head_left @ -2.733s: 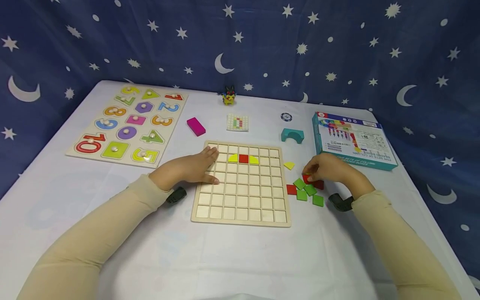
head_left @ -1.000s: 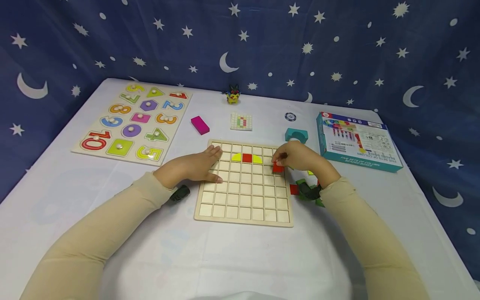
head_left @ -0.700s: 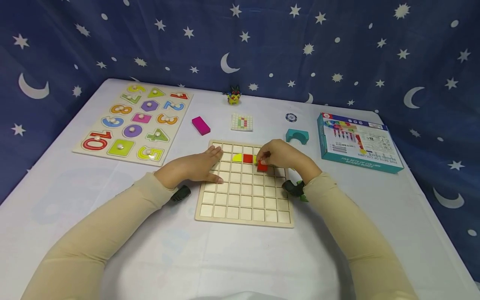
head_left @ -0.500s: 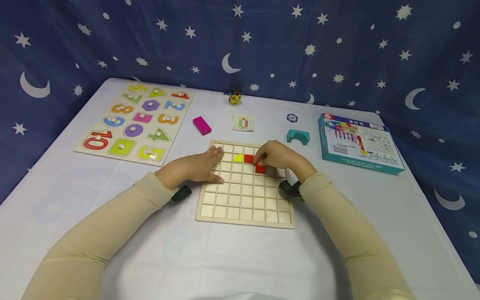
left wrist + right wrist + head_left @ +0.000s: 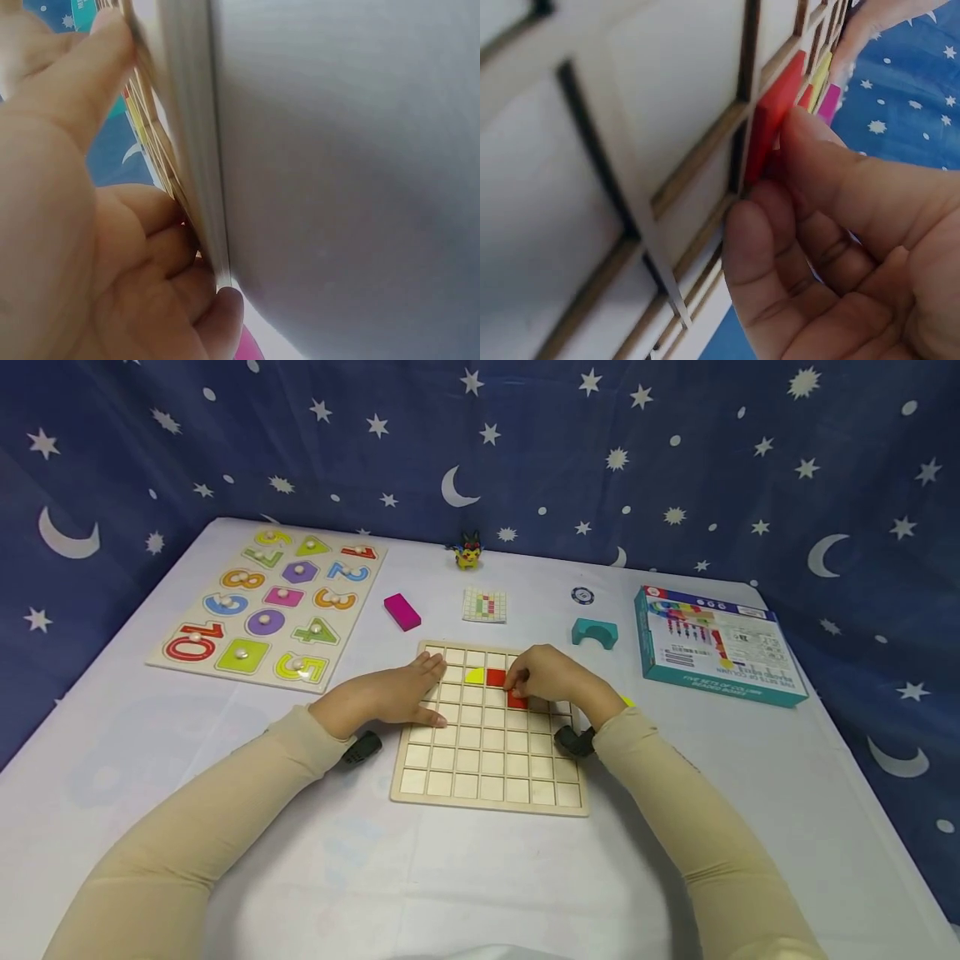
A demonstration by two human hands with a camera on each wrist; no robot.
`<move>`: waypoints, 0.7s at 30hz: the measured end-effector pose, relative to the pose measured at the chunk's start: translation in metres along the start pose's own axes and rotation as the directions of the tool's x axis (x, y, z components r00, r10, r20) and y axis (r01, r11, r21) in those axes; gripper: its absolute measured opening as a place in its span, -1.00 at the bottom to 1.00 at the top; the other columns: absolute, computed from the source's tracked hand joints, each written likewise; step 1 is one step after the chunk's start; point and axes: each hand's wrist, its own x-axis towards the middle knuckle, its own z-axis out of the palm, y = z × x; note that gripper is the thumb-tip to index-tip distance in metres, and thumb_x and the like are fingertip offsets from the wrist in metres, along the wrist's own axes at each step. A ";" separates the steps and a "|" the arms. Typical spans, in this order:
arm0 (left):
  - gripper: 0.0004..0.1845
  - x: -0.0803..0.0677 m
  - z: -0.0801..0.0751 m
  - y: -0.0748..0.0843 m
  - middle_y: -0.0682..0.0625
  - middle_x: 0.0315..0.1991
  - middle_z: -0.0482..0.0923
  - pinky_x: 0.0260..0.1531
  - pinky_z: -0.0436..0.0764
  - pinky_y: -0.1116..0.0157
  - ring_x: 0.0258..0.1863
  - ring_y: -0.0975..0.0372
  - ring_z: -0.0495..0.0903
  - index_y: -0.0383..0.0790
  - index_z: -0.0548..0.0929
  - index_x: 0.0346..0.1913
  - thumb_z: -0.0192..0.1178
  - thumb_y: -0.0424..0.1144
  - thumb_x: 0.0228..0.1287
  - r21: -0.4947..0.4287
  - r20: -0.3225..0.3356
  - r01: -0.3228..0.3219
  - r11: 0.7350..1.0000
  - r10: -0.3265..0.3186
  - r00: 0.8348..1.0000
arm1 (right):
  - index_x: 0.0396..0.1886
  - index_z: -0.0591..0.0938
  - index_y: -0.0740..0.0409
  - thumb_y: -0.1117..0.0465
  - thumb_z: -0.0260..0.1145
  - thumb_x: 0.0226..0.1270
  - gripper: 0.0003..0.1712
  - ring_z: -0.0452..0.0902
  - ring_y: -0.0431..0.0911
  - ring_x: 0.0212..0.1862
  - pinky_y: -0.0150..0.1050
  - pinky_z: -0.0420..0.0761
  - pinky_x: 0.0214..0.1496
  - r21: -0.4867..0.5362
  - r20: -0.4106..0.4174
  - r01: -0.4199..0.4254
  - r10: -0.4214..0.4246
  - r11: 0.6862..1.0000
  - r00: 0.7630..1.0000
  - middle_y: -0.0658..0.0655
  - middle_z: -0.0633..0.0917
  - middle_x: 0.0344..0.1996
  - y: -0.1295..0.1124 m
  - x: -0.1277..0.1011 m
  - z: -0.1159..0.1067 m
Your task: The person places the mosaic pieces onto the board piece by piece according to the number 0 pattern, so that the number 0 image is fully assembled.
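Observation:
The wooden grid board (image 5: 480,764) lies flat on the white cloth. My left hand (image 5: 384,695) rests spread over its left edge, and its fingers lie along the edge (image 5: 214,247) in the left wrist view. With thumb and fingertips, my right hand (image 5: 555,675) pinches a red square tile (image 5: 517,701) at a cell in the third row. In the right wrist view this tile (image 5: 776,112) leans at the cell, thumb against it. A yellow quarter-round tile (image 5: 476,676) and another red tile (image 5: 496,677) sit in the second row; my right hand hides the cell right of them.
Behind the board are a magenta block (image 5: 402,612), a small pattern card (image 5: 484,606), a toy figure (image 5: 468,553), a poker chip (image 5: 582,596) and a teal arch block (image 5: 595,632). A number puzzle (image 5: 270,610) lies left, a teal box (image 5: 716,647) right. The right sleeve hides loose tiles.
My right hand has picked a red tile from the pile at the right, carried it left over the board and lowered it to a third-row cell. My left hand stays on the board's edge.

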 end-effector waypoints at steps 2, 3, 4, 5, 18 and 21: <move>-0.01 0.000 0.000 0.000 -0.28 0.45 -0.33 0.41 -0.16 0.08 0.44 -0.06 -0.35 -0.45 -0.18 0.41 0.09 0.13 0.24 -0.001 0.001 -0.001 1.000 0.001 1.000 | -0.25 0.71 0.18 0.33 0.32 0.16 -0.85 0.46 -0.10 -0.27 -0.27 0.51 -0.16 -0.001 -0.004 0.005 -0.005 1.000 1.000 0.07 0.66 -0.36 0.002 -0.005 -0.003; -0.01 0.000 0.001 0.000 -0.28 0.45 -0.33 0.41 -0.16 0.08 0.44 -0.06 -0.35 -0.45 -0.18 0.41 0.09 0.13 0.24 -0.001 0.001 -0.002 1.000 0.002 1.000 | -0.24 0.70 0.19 0.32 0.32 0.16 -0.84 0.47 -0.09 -0.27 -0.27 0.52 -0.16 0.001 -0.006 0.003 -0.003 1.000 1.000 0.08 0.67 -0.34 0.003 -0.008 -0.006; -0.01 0.001 0.001 -0.001 -0.28 0.45 -0.33 0.41 -0.16 0.08 0.44 -0.06 -0.35 -0.45 -0.18 0.41 0.09 0.13 0.24 0.002 0.000 -0.004 1.000 0.004 1.000 | -0.23 0.70 0.20 0.32 0.32 0.16 -0.83 0.48 -0.09 -0.27 -0.26 0.53 -0.18 0.002 -0.007 0.004 -0.004 1.000 1.000 0.09 0.67 -0.33 0.004 -0.011 -0.009; -0.01 0.000 0.001 -0.001 -0.28 0.45 -0.33 0.41 -0.16 0.08 0.44 -0.06 -0.35 -0.46 -0.18 0.41 0.09 0.13 0.24 0.003 0.001 -0.003 1.000 0.003 1.000 | -0.22 0.70 0.20 0.31 0.33 0.15 -0.83 0.49 -0.09 -0.28 -0.27 0.53 -0.20 0.001 -0.008 0.000 0.000 1.000 1.000 0.09 0.68 -0.33 0.006 -0.015 -0.011; -0.01 0.001 0.000 -0.001 -0.28 0.45 -0.33 0.40 -0.15 0.07 0.44 -0.06 -0.35 -0.46 -0.19 0.41 0.09 0.13 0.24 0.010 0.001 -0.005 1.000 0.005 1.000 | -0.21 0.69 0.25 0.34 0.35 0.10 -0.78 0.52 -0.11 -0.30 -0.18 0.59 -0.17 -0.060 0.007 -0.063 0.063 0.996 0.998 0.09 0.70 -0.33 0.056 -0.067 -0.034; -0.01 0.001 0.001 -0.002 -0.27 0.45 -0.33 0.40 -0.15 0.07 0.44 -0.06 -0.35 -0.45 -0.19 0.41 0.08 0.13 0.24 0.012 0.001 -0.001 1.000 0.001 1.000 | -0.18 0.69 0.25 0.33 0.35 0.10 -0.76 0.51 -0.09 -0.29 -0.16 0.59 -0.15 -0.049 0.014 -0.110 0.110 0.993 0.994 0.10 0.70 -0.31 0.069 -0.080 -0.035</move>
